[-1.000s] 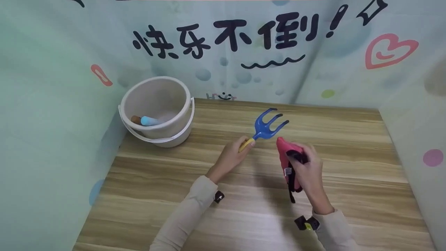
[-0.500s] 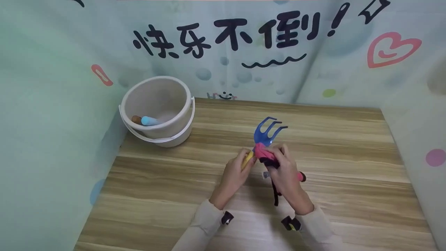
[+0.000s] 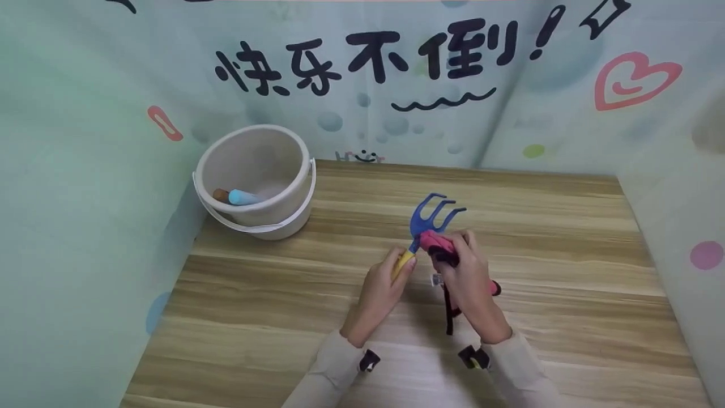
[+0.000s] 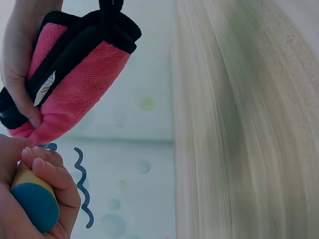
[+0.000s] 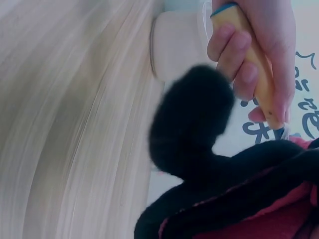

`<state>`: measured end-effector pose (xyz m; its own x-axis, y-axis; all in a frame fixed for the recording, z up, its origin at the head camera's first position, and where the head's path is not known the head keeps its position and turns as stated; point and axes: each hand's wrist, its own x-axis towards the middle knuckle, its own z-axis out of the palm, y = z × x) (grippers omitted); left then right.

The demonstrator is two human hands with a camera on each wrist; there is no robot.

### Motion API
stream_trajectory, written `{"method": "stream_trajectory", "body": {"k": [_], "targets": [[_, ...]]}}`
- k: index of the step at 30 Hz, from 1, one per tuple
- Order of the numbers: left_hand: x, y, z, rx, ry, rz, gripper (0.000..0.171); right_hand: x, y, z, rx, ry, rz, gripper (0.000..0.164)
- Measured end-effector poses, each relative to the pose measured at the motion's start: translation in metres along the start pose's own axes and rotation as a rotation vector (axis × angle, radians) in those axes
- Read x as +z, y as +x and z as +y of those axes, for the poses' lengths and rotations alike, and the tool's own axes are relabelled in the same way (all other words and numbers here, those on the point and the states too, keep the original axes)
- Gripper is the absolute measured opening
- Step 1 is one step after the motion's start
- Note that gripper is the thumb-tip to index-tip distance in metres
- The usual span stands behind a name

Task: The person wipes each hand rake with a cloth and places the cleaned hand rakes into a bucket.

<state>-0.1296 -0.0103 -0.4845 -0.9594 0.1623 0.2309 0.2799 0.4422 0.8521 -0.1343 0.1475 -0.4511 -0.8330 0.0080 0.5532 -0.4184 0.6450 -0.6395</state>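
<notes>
My left hand [image 3: 382, 289] grips the yellow handle [image 5: 256, 62] of a small hand fork, its blue three-tined head [image 3: 426, 220] pointing away and tilted right. The handle's blue end cap [image 4: 36, 206] shows in the left wrist view. In my right hand [image 3: 469, 283] is a folded pink towel [image 4: 84, 87] with black edging and a small white label. Fingers and thumb pinch it at the fork's neck, just below the tines. A black strap of the towel hangs beneath the hand. Both hands are above the table, close together.
A white bucket [image 3: 255, 153] with a lowered handle stands at the back left of the wooden table [image 3: 238, 317]. Inside it lie a light blue piece [image 3: 243, 196] and a brown piece [image 3: 221, 195]. Printed fabric walls [image 3: 396, 136] enclose the back and sides.
My right hand has brought the towel leftward onto the fork's neck. The fork has dropped slightly toward me. Over the last half second the towel has shifted slightly along the neck.
</notes>
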Motion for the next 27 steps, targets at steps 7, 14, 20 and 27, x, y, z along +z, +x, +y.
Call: {"method": "stream_trajectory", "body": {"k": [7, 14, 20, 27], "targets": [[-0.002, -0.003, 0.0, -0.015, -0.046, -0.031, 0.024, -0.002, 0.003, 0.01, 0.04, -0.069, 0.041, 0.028], [-0.003, -0.005, -0.001, -0.012, -0.068, -0.081, 0.023, -0.004, 0.008, 0.017, 0.099, -0.108, 0.054, 0.025], [-0.001, -0.006, -0.002, -0.029, -0.085, -0.121, 0.02, -0.005, 0.014, 0.023, 0.1, -0.147, 0.079, 0.02], [-0.003, -0.005, -0.001, -0.052, -0.018, -0.124, 0.021, -0.003, 0.015, 0.03, 0.046, -0.184, 0.146, 0.016]]}}
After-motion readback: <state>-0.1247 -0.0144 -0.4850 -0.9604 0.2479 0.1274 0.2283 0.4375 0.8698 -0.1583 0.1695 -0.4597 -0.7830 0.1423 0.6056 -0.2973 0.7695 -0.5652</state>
